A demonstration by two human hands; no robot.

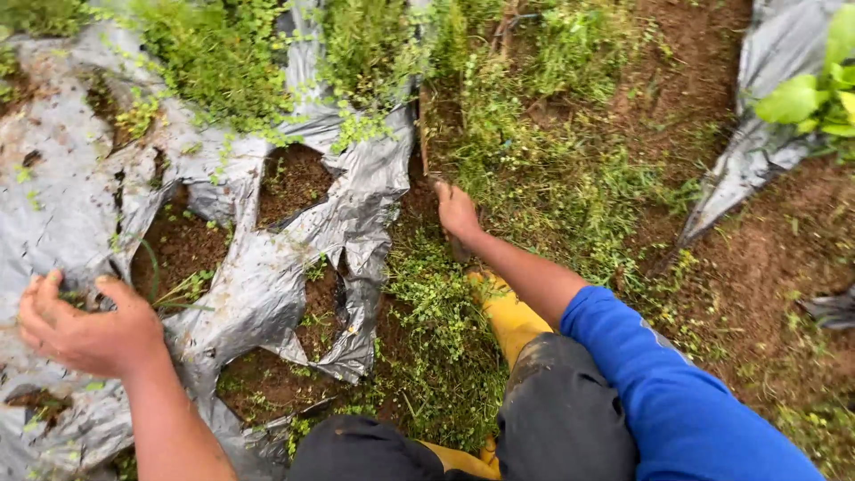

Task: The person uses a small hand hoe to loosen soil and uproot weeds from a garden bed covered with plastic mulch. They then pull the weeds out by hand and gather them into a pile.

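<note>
My left hand (85,328) rests fingers-down on a torn grey plastic mulch sheet (267,285) at the lower left, gripping a fold of it. My right hand (456,212) reaches forward into the soil and low weeds (436,294) beside the sheet's right edge, fingers curled at the ground; whether it holds anything is hidden. A blue sleeve covers that arm above the elbow. My yellow boot (512,316) stands among the weeds below the right hand.
Holes in the sheet show bare brown soil (289,178). Thick green weeds (223,53) grow over the sheet's far side. Another grey sheet (766,134) with a leafy green plant (815,93) lies at the upper right, across a dirt furrow (766,258).
</note>
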